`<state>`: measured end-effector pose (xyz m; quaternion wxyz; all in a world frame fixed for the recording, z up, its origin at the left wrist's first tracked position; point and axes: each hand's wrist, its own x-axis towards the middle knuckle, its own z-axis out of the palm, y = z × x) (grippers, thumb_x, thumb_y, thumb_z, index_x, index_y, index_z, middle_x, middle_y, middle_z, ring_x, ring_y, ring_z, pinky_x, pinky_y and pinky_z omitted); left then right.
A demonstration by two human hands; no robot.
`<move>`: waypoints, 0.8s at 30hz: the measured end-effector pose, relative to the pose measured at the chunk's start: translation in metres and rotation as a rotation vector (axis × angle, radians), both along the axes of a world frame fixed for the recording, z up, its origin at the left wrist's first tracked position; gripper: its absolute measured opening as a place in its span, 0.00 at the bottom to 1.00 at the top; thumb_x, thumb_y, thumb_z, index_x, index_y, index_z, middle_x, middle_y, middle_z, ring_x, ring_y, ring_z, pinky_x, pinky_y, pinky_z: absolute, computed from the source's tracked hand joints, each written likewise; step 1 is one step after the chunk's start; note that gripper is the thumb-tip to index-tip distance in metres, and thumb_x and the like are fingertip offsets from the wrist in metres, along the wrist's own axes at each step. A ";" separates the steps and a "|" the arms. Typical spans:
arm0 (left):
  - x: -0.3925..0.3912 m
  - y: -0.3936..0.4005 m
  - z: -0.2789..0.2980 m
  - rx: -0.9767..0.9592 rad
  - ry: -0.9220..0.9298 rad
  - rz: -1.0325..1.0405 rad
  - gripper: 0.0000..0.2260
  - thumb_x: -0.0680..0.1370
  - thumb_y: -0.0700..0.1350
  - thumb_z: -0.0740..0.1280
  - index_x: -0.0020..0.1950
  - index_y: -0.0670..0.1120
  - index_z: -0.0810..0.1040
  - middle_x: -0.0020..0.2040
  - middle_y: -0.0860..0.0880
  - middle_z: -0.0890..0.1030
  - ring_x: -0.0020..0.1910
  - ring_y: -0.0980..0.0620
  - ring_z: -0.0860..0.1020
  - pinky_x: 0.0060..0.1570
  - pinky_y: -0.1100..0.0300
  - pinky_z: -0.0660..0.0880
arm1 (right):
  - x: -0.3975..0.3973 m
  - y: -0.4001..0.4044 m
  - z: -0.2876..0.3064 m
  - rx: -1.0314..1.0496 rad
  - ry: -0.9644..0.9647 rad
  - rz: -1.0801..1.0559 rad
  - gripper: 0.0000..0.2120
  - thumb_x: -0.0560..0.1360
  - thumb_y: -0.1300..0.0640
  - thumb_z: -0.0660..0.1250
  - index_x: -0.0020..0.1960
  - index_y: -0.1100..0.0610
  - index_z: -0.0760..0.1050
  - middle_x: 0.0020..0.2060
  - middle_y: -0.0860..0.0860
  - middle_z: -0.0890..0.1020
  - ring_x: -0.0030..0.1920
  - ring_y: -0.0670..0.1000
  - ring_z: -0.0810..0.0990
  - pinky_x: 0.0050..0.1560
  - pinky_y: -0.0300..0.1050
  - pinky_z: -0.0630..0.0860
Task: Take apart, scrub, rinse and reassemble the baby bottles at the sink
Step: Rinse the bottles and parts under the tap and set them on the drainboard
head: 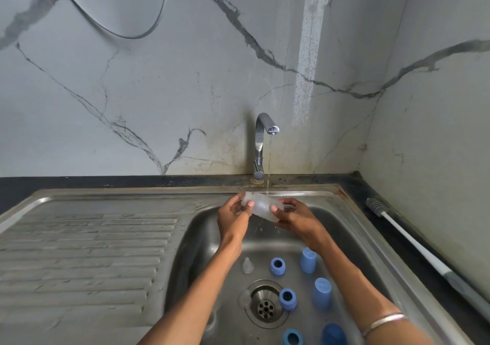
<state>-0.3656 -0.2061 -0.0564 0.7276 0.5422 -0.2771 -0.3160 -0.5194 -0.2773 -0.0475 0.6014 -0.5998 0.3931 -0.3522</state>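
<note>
both hands are at the far end of the basin, grasping one clear bottle body (pixel 261 207) held crosswise under the thin stream from the tap (pixel 262 143): the left hand (pixel 233 216) curls round one end, the right hand (pixel 294 216) round the other, fingers wrapped on each side. judged from its look, the bottle is light, thin-walled clear plastic, stiff enough to resist a squeeze but wet and likely slippery — a grip at both ends, as now, seems the safest hold, and a drop would probably bounce rather than break. below the wrists, on the floor of the sink (pixel 352 236), lie the separated parts: blue collar rings (pixel 277 266), taller blue caps (pixel 308 260), and a clear teat (pixel 247 265) standing near the drain (pixel 266 308), with a second clear piece just beside the drain, too faint to identify. these parts crowd the basin floor under the forearms — anything set down there needs a free spot. a long bottle brush (pixel 413 241) lies on the dark counter to the right, well apart from the hands. the ribbed drainboard (pixel 87 252) is to the left.
</note>
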 end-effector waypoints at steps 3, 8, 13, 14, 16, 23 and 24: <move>-0.005 -0.005 0.000 -0.003 0.037 -0.012 0.14 0.76 0.37 0.73 0.61 0.43 0.81 0.51 0.47 0.86 0.51 0.52 0.84 0.55 0.56 0.80 | -0.003 0.001 0.000 -0.066 0.134 0.083 0.27 0.70 0.52 0.78 0.65 0.51 0.73 0.61 0.55 0.78 0.57 0.55 0.81 0.54 0.50 0.82; -0.009 -0.006 0.000 -0.005 -0.092 -0.002 0.08 0.77 0.39 0.72 0.55 0.46 0.81 0.52 0.47 0.85 0.51 0.53 0.82 0.49 0.68 0.77 | 0.003 0.008 0.004 -0.118 0.254 0.178 0.27 0.72 0.53 0.76 0.68 0.54 0.73 0.59 0.53 0.81 0.54 0.51 0.83 0.51 0.42 0.81; -0.009 0.000 0.000 0.024 -0.173 -0.178 0.16 0.79 0.42 0.70 0.66 0.54 0.77 0.57 0.53 0.83 0.55 0.59 0.81 0.56 0.62 0.78 | 0.004 0.010 0.004 -0.114 0.253 0.147 0.28 0.67 0.44 0.78 0.63 0.54 0.78 0.54 0.50 0.85 0.53 0.48 0.84 0.61 0.50 0.79; -0.009 0.001 -0.002 0.034 -0.174 -0.206 0.17 0.79 0.43 0.70 0.67 0.55 0.77 0.58 0.53 0.83 0.56 0.58 0.81 0.57 0.57 0.79 | 0.002 0.011 0.005 -0.115 0.248 0.155 0.27 0.67 0.45 0.78 0.63 0.55 0.79 0.53 0.49 0.85 0.53 0.48 0.84 0.60 0.50 0.79; -0.010 0.001 -0.004 0.058 -0.166 -0.243 0.17 0.79 0.46 0.70 0.67 0.57 0.77 0.60 0.52 0.83 0.58 0.55 0.81 0.59 0.48 0.79 | 0.000 0.012 0.008 -0.074 0.206 0.184 0.25 0.70 0.49 0.78 0.63 0.57 0.78 0.53 0.52 0.85 0.51 0.50 0.85 0.58 0.50 0.81; -0.015 0.008 0.005 0.109 -0.165 -0.292 0.20 0.79 0.48 0.70 0.70 0.59 0.74 0.59 0.51 0.82 0.54 0.51 0.82 0.53 0.45 0.82 | -0.001 0.015 0.011 0.116 -0.064 0.205 0.28 0.71 0.63 0.73 0.67 0.52 0.66 0.56 0.61 0.83 0.53 0.60 0.85 0.58 0.58 0.80; -0.016 0.009 0.006 0.127 -0.154 -0.312 0.21 0.80 0.47 0.69 0.72 0.60 0.71 0.59 0.51 0.81 0.53 0.51 0.82 0.50 0.47 0.83 | 0.000 0.015 0.010 0.133 -0.105 0.205 0.27 0.72 0.64 0.72 0.67 0.52 0.68 0.56 0.62 0.83 0.54 0.60 0.84 0.60 0.59 0.79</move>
